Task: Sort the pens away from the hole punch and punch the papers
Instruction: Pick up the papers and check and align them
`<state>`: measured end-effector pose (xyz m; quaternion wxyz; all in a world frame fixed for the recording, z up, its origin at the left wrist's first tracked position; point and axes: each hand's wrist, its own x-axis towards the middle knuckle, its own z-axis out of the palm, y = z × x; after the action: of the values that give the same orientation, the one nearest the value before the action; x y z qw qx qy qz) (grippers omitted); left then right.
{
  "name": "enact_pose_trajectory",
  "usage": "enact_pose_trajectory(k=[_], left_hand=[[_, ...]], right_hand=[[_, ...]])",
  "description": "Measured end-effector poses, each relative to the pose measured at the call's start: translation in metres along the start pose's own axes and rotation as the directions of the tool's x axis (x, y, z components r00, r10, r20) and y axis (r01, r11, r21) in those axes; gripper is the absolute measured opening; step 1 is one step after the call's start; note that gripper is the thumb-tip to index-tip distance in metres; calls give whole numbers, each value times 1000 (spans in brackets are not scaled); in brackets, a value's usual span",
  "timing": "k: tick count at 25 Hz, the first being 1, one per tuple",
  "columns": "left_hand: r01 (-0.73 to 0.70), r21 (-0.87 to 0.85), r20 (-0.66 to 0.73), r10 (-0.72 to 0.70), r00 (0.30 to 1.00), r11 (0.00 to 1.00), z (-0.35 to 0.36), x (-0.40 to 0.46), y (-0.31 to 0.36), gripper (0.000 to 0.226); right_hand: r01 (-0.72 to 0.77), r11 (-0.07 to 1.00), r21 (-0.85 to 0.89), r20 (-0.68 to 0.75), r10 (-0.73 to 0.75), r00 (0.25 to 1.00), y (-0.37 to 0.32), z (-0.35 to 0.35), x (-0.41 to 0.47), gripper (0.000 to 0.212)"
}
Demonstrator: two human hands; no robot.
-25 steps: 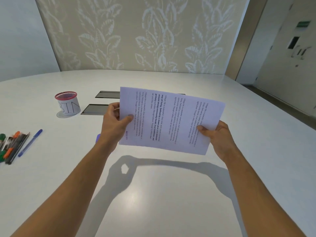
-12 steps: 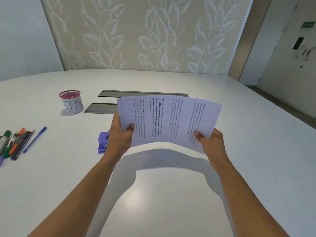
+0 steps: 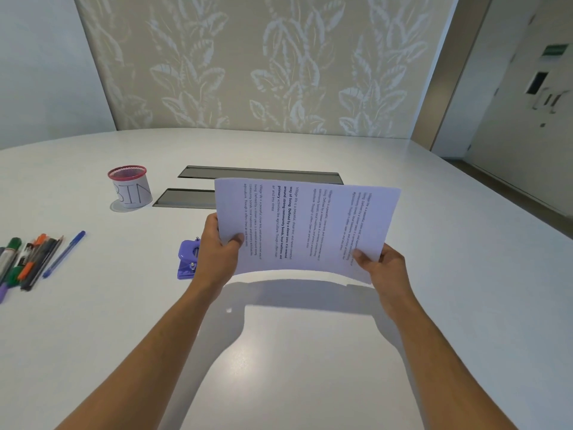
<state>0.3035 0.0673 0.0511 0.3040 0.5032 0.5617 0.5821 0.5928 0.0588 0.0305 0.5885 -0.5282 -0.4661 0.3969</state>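
Pens (image 3: 28,262) already bunched at the far left edge of the frame, well apart from the purple hole punch (image 3: 188,259) at centre left: sorting judged done. Punching step now in hand. Papers (image 3: 307,228) held up off the white surface (image 3: 310,352) at mid frame, bowed slightly, printed side up. Left hand (image 3: 221,252) gripping the left edge, thumb on top; right hand (image 3: 379,268) pinching the lower right corner, thumb likewise on top. Hole punch just beside the left hand, partly hidden behind it. Next, probably: square up the sheets, lower the left edge toward the punch slot, slide it in straight, then free one hand to press down. Red-rimmed cup (image 3: 130,187) marked "BIN" at upper left, likely for scraps.
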Motion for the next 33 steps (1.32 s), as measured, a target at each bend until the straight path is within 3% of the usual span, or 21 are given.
enact_pose_trajectory(k=[4, 7, 11, 16, 21, 24, 27, 33], left_hand=[[70, -141, -4, -71, 997, 988, 2, -5, 7, 36], [129, -298, 22, -128, 991, 946, 7, -14, 10, 36], [187, -413, 78, -170, 982, 891, 19, -33, 10, 35], [275, -426, 140, -237, 961, 862, 15, -39, 0, 38], [302, -454, 103, -287, 952, 838, -12, -24, 8, 61], [193, -281, 74, -179, 981, 940, -30, -12, 24, 59], [24, -45, 135, -18, 991, 999, -38, -6, 44, 36], [-70, -94, 229, 90, 969, 993, -32, 0, 79, 22]], right_hand=[[-115, 960, 256, -53, 133, 990, 1, 0, -6, 20], [-153, 814, 560, 52, 150, 987, -3, 14, -14, 43], [-177, 705, 686, 132, 119, 984, -13, 47, -27, 49], [-70, 801, 595, -8, 93, 996, -25, 65, -29, 41], [31, 901, 433, 14, -40, 999, -47, 55, -23, 37], [84, 930, 357, 55, -110, 992, -62, 51, -18, 38], [156, 954, 254, 62, -177, 982, -77, 49, -14, 36], [237, 966, 104, 184, -253, 950, -99, 57, -13, 32]])
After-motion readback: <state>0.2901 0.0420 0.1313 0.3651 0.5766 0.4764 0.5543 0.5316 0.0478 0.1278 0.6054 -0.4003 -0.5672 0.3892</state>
